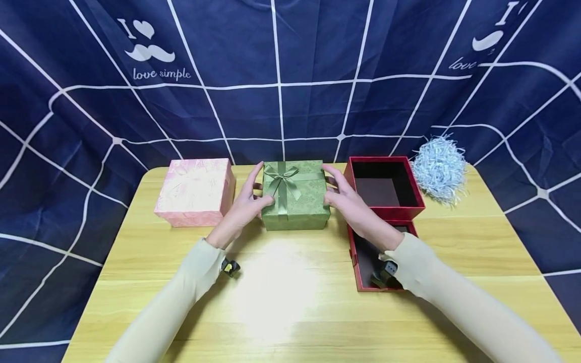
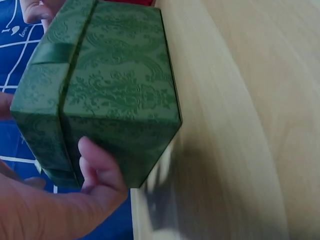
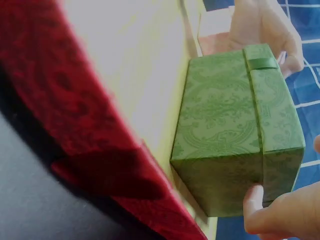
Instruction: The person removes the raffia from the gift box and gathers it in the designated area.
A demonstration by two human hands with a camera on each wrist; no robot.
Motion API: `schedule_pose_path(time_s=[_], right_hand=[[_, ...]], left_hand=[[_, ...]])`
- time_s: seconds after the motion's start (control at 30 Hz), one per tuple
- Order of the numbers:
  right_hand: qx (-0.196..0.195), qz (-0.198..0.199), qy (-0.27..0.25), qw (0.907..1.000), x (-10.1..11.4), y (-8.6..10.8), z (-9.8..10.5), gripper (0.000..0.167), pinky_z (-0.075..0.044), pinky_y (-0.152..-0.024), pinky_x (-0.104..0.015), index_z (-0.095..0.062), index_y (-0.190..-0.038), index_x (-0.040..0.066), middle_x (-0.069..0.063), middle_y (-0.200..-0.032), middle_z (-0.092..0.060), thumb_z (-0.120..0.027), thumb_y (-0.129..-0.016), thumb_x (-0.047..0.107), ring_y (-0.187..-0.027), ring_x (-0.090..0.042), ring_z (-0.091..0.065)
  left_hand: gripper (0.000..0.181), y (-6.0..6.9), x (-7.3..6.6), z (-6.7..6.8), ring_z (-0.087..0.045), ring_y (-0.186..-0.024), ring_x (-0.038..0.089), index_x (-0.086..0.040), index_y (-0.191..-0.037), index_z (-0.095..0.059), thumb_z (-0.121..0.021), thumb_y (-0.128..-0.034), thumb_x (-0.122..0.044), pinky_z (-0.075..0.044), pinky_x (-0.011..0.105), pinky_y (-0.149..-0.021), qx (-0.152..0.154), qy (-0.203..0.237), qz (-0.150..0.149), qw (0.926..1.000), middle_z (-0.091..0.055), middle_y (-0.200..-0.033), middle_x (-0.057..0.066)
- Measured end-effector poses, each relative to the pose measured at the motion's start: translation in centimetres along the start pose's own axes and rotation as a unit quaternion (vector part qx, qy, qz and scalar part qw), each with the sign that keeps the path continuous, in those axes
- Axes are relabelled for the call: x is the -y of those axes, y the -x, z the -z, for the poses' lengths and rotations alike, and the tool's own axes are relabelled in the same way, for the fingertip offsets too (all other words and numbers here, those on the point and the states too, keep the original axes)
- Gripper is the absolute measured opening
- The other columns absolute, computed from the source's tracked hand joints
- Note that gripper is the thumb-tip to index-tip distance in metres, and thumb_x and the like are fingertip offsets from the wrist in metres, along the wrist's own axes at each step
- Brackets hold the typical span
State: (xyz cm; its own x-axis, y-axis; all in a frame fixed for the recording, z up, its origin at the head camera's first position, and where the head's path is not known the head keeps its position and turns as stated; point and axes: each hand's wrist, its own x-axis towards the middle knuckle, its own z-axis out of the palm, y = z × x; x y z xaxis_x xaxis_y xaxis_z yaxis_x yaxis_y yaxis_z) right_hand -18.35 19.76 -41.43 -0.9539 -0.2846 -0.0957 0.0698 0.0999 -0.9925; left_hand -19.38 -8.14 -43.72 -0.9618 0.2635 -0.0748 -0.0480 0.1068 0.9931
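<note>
A green patterned gift box (image 1: 295, 196) with a ribbon and bow on its lid stands at the table's middle back. My left hand (image 1: 245, 204) holds its left side, the thumb (image 2: 97, 160) against that side face and the index finger stretched to the back corner. At the opposite side my right hand (image 1: 347, 201) holds the box likewise, its thumb (image 3: 254, 200) on the right face by the lid's edge. In the left wrist view the green box's front and left faces show; its back is hidden.
A pink gift box (image 1: 195, 191) stands left of the green one. To the right is an open red box (image 1: 383, 214), dark inside, with a red tray-like lid (image 1: 360, 275) before it, under my right wrist. Light-blue shredded paper (image 1: 439, 169) lies at the back right.
</note>
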Motion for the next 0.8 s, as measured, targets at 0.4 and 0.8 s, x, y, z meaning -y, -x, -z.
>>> schedule_pose_path(time_s=[0.4, 0.8], right_hand=[[-0.011, -0.028, -0.021, 0.9993, -1.2, -0.7, 0.2, 0.092, -0.029, -0.066, -0.028, -0.026, -0.173, 0.025, -0.012, -0.153, -0.032, -0.055, -0.09, -0.003, -0.064, -0.012, -0.031], [-0.024, -0.027, -0.058, 0.9977, -1.3, -1.0, -0.2, 0.093, -0.025, -0.062, -0.027, -0.027, -0.172, 0.022, -0.011, -0.159, -0.025, -0.056, -0.087, -0.004, -0.069, -0.016, -0.032]], left_hand=[[0.105, -0.5, 0.1, 0.6, -0.045, -0.08, 0.017, -0.035, -0.176, -0.019, -0.067, -0.0888, -0.001, -0.046, 0.026, -0.058, 0.044, 0.02, 0.009, 0.9988, -0.04, -0.116, 0.013], [0.109, -1.1, 0.3, 0.9, -0.041, -0.088, 0.017, -0.034, -0.176, -0.017, -0.068, -0.0871, 0.006, -0.046, 0.023, -0.06, 0.06, 0.034, 0.002, 0.9976, -0.037, -0.107, 0.009]])
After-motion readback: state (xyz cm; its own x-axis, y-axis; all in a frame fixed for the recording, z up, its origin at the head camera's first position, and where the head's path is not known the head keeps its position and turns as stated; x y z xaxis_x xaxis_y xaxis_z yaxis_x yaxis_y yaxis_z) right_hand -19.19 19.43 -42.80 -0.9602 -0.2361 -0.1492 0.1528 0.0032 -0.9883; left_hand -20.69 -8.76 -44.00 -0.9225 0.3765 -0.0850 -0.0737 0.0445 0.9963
